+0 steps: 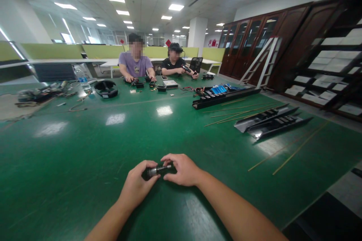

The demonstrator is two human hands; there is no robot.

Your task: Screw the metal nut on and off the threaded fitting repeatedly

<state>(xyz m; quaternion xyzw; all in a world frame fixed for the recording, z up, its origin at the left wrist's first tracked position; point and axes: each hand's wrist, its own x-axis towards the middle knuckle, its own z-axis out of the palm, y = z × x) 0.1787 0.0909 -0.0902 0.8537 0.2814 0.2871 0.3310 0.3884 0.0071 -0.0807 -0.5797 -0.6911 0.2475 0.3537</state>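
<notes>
Low in the middle of the head view, above the green table, is a small silver-and-black cylinder (154,171) with a narrower end pointing right. Its exact kind is too small to make out. My left hand (138,180) is closed on the thick end, with the thumb below and the fingers over the top. Around the narrow end, my right hand (182,169) is curved with thumb and fingers apart. Whether a right fingertip touches the narrow tip, I cannot tell.
Across the green table (93,150) sit two people (136,62) handling small dark parts. Black metal channels (278,122) and thin rods (294,150) lie at the right. A black headset (106,89) and cluttered wires (36,94) lie at the far left. A stepladder (267,62) stands behind.
</notes>
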